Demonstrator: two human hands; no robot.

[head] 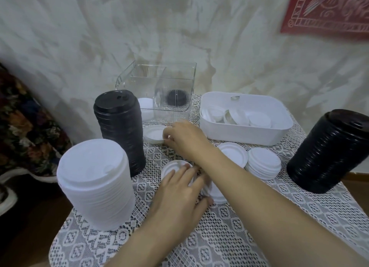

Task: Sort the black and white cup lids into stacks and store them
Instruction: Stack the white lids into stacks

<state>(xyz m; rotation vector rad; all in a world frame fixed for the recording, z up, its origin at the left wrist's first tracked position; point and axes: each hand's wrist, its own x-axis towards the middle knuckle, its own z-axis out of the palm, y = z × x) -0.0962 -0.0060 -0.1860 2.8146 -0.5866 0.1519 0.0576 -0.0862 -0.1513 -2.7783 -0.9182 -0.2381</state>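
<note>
Black and white lids on lace
White lid stack (pixel 95 182), black lid stack (pixel 119 127), second black lid stack (pixel 329 151), white bin (pixel 245 131); white floral-patterned lace cloth (pixel 219 246); red wall hanging (pixel 327 11) with pale ornament.

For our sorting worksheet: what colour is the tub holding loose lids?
The tub is white; head view.
</note>
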